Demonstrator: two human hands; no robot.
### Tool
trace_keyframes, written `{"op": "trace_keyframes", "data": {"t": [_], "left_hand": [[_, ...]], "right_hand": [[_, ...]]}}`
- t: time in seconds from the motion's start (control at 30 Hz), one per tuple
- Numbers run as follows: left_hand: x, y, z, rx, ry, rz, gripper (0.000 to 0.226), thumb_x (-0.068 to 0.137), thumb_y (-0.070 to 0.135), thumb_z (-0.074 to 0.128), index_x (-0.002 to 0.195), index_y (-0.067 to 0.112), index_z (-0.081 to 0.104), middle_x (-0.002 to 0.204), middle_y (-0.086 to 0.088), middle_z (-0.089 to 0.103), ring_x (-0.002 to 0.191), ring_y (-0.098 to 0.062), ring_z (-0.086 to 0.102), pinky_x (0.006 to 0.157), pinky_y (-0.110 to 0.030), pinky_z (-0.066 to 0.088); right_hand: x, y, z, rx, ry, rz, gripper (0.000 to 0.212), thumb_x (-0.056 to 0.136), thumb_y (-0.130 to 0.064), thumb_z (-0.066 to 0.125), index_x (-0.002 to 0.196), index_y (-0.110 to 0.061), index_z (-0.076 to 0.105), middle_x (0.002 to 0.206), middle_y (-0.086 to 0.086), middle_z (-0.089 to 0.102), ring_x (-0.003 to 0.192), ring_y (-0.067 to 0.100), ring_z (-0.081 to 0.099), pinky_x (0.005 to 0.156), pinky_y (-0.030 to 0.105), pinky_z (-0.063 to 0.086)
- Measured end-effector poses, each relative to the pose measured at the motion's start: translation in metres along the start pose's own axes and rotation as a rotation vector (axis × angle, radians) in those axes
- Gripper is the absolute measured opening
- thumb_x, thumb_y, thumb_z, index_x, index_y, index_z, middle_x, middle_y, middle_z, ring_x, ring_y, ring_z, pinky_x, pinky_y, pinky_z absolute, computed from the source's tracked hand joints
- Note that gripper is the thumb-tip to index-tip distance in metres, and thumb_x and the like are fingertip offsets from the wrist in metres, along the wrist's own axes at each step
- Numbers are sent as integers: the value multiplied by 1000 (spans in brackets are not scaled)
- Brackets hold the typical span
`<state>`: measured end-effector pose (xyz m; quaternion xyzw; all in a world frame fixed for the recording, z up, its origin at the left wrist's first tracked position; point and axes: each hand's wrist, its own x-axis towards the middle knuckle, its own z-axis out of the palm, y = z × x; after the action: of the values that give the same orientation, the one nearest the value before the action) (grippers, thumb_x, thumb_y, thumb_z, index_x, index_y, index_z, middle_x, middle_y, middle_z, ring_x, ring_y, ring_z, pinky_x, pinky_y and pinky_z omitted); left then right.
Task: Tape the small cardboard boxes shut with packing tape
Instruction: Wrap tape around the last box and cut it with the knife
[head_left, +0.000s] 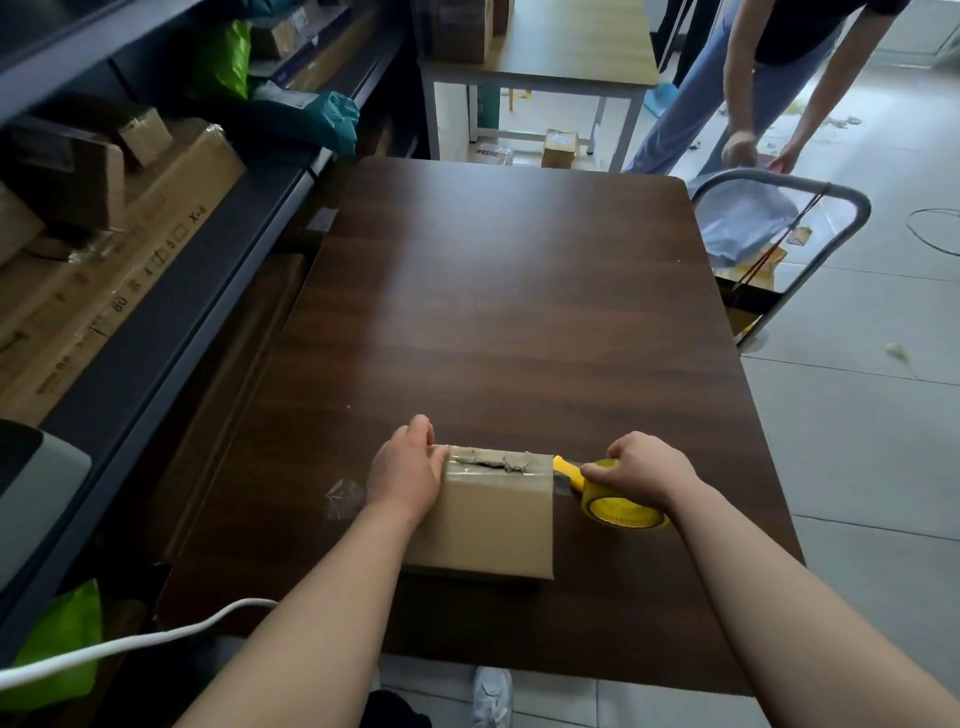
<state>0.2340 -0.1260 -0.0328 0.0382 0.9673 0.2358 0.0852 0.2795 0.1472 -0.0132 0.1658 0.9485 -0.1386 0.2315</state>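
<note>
Head view: the box (493, 514) sits on the near middle of the counter (509, 291), its long axis running left to right. A glossy strip (493, 461) of tape lies along the far top edge over a torn, ragged patch.

The left hand (408, 470) grips the box's left end. The palm is against the side and the thumb is hooked over the far left corner, with the other fingers mostly hidden behind the hand.

The right hand (644, 467) is just right of the box, its fingers curled over the yellow tape roll (618, 512) and pinching it from above. The roll stands on edge on the counter. Its yellow cutter (563, 465) points left and touches the box's right top corner, in line with the strip.

So the strip's free end lies directly left of the right-hand fingers, and the pull axis matches the box's long axis. The right hand is the nearer one to the cut, while the left only braces.

My reading is that the strip is laid and the next move is to tear it at the right edge. That calls for the left hand to hold firm, since this light box may slide right.

A crumpled clear scrap (343, 496) lies on the counter just left of the left wrist
</note>
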Motion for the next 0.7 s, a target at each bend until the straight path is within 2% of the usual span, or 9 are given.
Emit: {"op": "trace_keyframes", "data": {"t": [0.17,0.3,0.37,0.47,0.53,0.57,0.6,0.63,0.7], "left_hand": [[1,-4,-2,-23,-51,29,4,97,22,46,94,20,48,98,-3,47,83,-28,55,76,-41,51],[3,-8,-5,-29,-44,10,13,95,11,42,92,22,48,100,-2,45,83,-29,55,76,-41,51],[1,-5,-5,7,-8,7,14,94,10,44,98,21,51,104,-3,46,85,-28,55,75,-39,50],[-7,4,3,129,142,255,24,91,17,47,107,19,64,107,-2,59,96,-27,57,80,-36,47],[-17,10,17,187,81,469,40,92,28,39,121,19,64,126,-2,61,117,-26,56,100,-35,40],[-23,12,23,222,-31,506,50,95,35,30,136,20,53,144,0,48,135,-22,43,113,-34,26],[-29,11,28,252,-127,510,59,96,43,17,148,22,34,157,5,24,146,-17,21,119,-31,8],[-32,7,32,270,-198,496,66,93,50,3,153,25,15,158,10,2,148,-11,-1,117,-27,-7],[-30,-1,36,307,-238,493,71,86,56,-8,152,29,-4,153,14,-18,142,-5,-21,112,-23,-19]], "right_hand": [[-1,-2,1,-3,2,1,52,84,-62,56,108,-18,69,109,0,67,100,20,62,76,32,49],[-2,-1,4,-11,13,0,47,83,-61,55,99,-19,71,103,-1,68,96,20,61,71,30,47],[-3,-2,4,-20,10,-3,47,84,-61,55,99,-20,71,102,-1,68,97,21,60,71,30,46],[-2,-2,5,-32,6,0,49,84,-61,55,101,-19,70,104,-1,68,98,21,61,73,31,48],[-3,-2,4,-31,1,6,50,84,-62,55,102,-18,70,104,0,68,98,22,61,73,31,48],[-3,-1,4,-29,-1,9,50,84,-62,55,102,-18,70,104,0,68,98,22,61,73,31,48],[-3,-1,4,-26,-2,9,50,84,-62,55,103,-18,70,105,0,68,98,22,61,73,31,48],[-3,-1,4,-20,-1,8,50,84,-62,55,103,-18,69,105,-1,68,98,21,61,73,31,48],[-3,0,5,-13,3,8,50,84,-62,55,105,-19,69,107,-1,68,99,21,61,72,30,48]]}}
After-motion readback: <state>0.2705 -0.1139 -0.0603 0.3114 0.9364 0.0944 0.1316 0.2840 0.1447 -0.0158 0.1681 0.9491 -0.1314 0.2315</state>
